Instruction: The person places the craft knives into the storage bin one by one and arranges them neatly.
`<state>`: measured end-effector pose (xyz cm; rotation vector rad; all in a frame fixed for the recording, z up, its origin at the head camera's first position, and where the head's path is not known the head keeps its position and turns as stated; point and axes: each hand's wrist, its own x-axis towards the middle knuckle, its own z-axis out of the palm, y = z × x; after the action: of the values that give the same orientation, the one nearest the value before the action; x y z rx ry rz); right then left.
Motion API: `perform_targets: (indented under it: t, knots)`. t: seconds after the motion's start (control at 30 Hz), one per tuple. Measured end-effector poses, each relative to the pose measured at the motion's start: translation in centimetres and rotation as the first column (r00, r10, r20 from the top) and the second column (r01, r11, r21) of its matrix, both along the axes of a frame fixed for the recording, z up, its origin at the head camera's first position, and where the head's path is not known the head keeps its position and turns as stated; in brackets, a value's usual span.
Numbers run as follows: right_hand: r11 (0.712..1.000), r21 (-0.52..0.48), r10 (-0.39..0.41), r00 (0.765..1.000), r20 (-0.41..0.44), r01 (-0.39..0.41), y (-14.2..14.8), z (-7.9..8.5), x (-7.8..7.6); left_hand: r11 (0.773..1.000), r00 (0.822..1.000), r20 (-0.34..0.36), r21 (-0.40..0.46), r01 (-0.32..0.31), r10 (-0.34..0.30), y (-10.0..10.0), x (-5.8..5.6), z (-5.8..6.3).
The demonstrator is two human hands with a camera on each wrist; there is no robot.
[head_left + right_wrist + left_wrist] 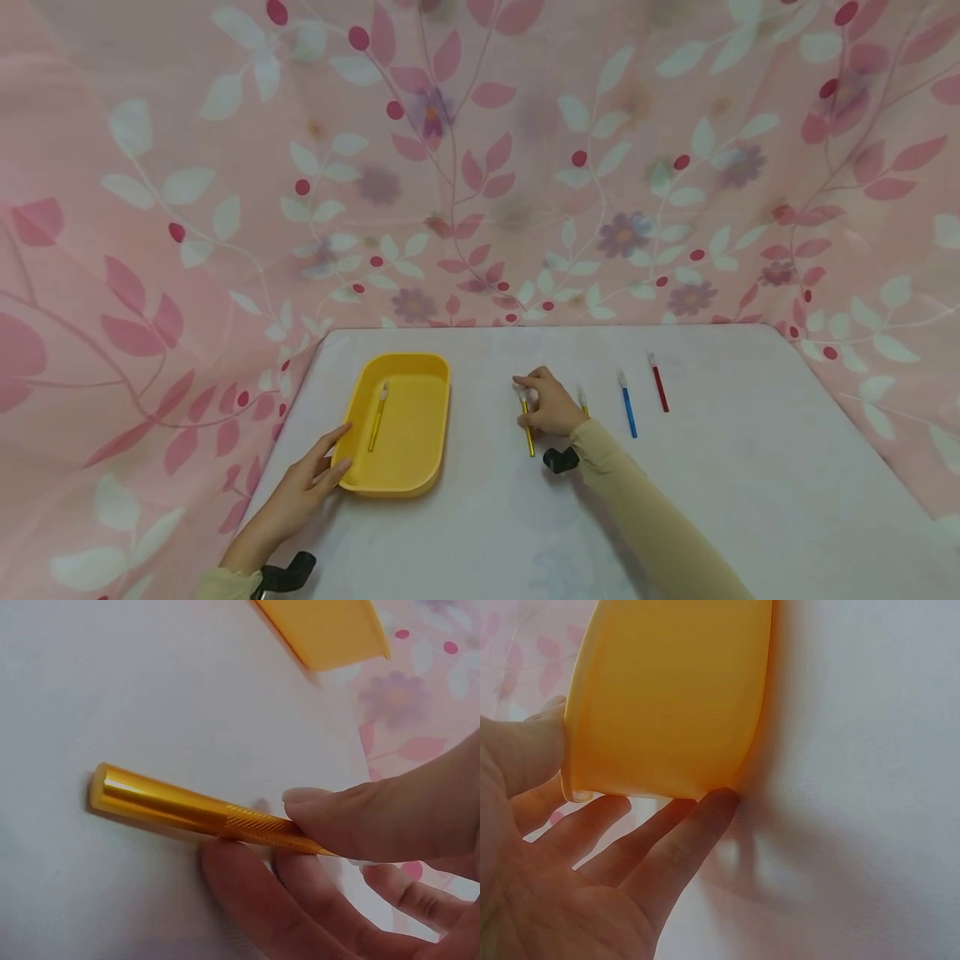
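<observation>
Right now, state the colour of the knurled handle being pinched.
Shiny gold; the knurled handle shows best in the right wrist view.

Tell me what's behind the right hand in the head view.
Part of a yellow pen-like tool shows past the right hand; its lower end is covered.

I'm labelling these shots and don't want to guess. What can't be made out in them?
- Head view: the lower end of the second gold pen, hidden behind the right hand and sleeve.
- Head view: any lettering on the blue pen or red pen, too small to read.
- Right wrist view: the held gold pen's front end, mostly covered by the fingers.
- Left wrist view: the yellow tray's far end, cut off by the upper edge.
</observation>
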<state>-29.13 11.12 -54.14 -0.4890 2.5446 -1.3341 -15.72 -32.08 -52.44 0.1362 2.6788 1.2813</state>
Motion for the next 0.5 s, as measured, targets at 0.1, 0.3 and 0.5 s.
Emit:
perform_targets:
  t: [0.1,0.3,0.5]
  knots:
    - [1.000,-0.030,-0.002,1.000,0.011,0.003,0.1,0.3,0.3,1.000,1.000,0.001,-0.003,-0.001,0.001,0.1,0.0,0.1]
    - [0.997,-0.065,0.037,0.999,-0.028,-0.039,0.1,1.2,1.0,1.000,1.000,-0.012,0.002,0.002,-0.002,0.1,0.0,0.0]
    - [0.974,-0.200,0.094,0.994,-0.051,-0.102,-0.4,2.9,1.9,1.000,1.000,-0.002,0.001,0.002,-0.002,0.1,0.0,0.1]
